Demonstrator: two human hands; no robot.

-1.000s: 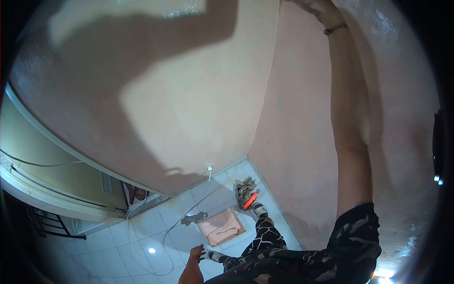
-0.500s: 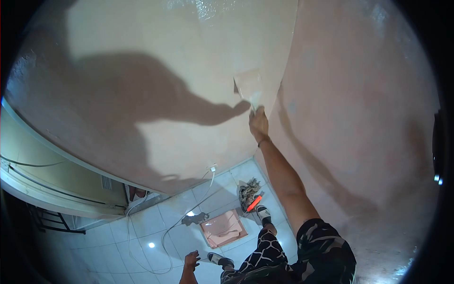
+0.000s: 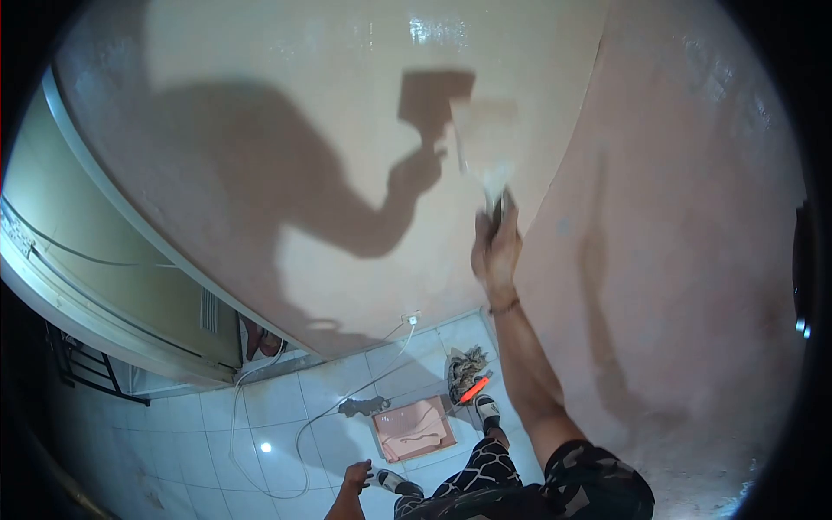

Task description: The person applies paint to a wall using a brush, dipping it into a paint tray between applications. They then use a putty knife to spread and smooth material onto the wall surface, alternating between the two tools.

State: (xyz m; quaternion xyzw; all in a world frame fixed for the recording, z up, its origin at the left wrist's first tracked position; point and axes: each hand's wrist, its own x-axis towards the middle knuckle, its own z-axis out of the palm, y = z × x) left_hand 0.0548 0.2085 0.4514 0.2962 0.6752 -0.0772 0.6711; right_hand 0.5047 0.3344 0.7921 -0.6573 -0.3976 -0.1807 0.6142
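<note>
The right hand (image 3: 497,247) was wrapped round the handle of a broad scraper (image 3: 487,143), raised before the pale wall (image 3: 347,295). The left hand (image 3: 357,474) hung low, empty, its fingers loosely parted. Farther down, on the tiled floor (image 3: 182,451), lay a tray (image 3: 426,451) of pink paste (image 3: 412,436), then an orange tool (image 3: 475,388) against a crumpled bundle (image 3: 464,368).

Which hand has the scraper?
The right hand: raised, gripping the scraper by its handle. The left hand hangs low, with no tool visible in it.
</note>
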